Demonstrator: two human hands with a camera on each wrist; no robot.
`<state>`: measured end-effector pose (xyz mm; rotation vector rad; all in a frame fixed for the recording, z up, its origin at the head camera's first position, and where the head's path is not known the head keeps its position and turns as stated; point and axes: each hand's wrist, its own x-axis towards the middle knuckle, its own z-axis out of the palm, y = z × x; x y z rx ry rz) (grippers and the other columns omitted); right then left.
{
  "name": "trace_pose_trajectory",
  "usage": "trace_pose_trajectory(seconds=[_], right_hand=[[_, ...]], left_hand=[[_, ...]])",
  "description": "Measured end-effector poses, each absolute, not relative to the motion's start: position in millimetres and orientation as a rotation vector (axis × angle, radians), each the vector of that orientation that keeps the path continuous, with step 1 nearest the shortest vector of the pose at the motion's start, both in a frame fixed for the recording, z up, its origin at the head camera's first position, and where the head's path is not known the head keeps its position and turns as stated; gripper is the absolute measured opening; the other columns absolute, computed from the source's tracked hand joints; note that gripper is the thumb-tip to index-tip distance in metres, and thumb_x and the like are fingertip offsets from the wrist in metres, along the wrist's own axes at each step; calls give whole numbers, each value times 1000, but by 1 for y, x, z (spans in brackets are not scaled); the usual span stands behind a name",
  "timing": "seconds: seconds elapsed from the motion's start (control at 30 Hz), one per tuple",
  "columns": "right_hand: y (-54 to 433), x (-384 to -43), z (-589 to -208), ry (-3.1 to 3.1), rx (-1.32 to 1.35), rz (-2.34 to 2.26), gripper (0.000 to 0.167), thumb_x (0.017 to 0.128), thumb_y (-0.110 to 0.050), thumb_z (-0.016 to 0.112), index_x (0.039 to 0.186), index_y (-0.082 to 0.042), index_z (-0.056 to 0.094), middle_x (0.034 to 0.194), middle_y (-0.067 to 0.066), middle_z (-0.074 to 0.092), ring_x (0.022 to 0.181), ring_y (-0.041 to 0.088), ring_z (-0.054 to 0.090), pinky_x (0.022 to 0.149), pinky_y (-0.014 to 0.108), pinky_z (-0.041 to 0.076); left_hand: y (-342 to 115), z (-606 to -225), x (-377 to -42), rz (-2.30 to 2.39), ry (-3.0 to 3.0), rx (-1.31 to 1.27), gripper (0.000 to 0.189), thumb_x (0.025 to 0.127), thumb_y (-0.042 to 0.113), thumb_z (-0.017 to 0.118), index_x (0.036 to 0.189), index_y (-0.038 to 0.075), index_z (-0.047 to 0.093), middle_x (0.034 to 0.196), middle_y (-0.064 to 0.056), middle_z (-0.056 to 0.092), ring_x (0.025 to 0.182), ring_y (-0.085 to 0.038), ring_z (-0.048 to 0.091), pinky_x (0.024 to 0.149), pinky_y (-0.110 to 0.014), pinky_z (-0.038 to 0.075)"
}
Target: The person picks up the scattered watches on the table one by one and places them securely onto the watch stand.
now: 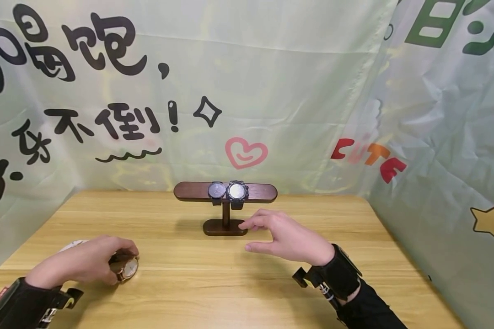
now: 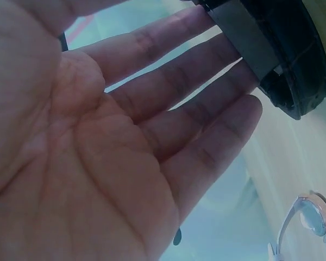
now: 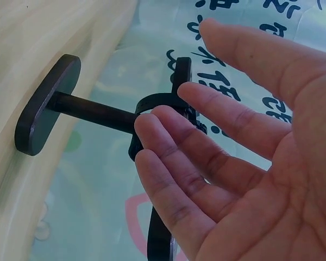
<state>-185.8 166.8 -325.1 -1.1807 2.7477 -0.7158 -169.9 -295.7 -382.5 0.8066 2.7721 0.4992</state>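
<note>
At the left of the table, my left hand holds a wristwatch with a gold-coloured case between thumb and fingers. Its dark strap lies against the fingertips in the left wrist view. Partly hidden behind that hand is a second watch with a pale strap; its rose-gold case shows in the left wrist view. A dark brown watch stand carries two dark watches, a smaller one and a bulkier one. My right hand, fingers extended, hovers right of the stand, holding nothing.
The stand's oval base rests on the wooden table toward its back edge. A printed cloth with lettering and a pink heart hangs behind the table and along the right side. Both wrists wear black straps with small devices.
</note>
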Motion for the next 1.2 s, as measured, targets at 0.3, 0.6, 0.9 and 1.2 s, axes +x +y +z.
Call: trace_pose_trajectory(seconds=[0.3, 0.6, 0.9, 1.2], right_hand=[[166, -186, -327, 2739, -1175, -704, 42, 101, -39, 76, 138, -20, 72, 127, -8, 69, 93, 5, 61, 85, 26, 56], [165, -186, -328, 2734, -1182, -706, 40, 101, -36, 77, 136, -18, 73, 128, -7, 70, 94, 8, 64, 85, 25, 56], [165, -186, -329, 2731, -1196, -702, 40, 101, -35, 77, 137, -18, 73, 126, -8, 70, 93, 3, 61, 86, 25, 55], [165, -184, -329, 2726, -1186, -704, 40, 101, -35, 77, 137, -18, 72, 128, -7, 69, 94, 3, 61, 86, 25, 56]], left_hand=[[-289, -381, -170, 500, 2748, 798, 54, 67, 10, 91, 115, 22, 72, 104, 15, 69, 92, -2, 59, 77, -25, 53], [-285, -382, -168, 513, 2773, 843, 54, 67, 14, 92, 116, 22, 73, 104, 15, 69, 93, -3, 60, 76, -25, 53], [-281, -383, -168, 549, 2796, 925, 52, 69, 15, 94, 116, 21, 73, 107, 17, 71, 95, -1, 62, 78, -29, 57], [-269, -382, -168, 595, 2862, 1021, 56, 72, 21, 97, 122, 15, 73, 114, 12, 76, 103, -7, 71, 88, -36, 64]])
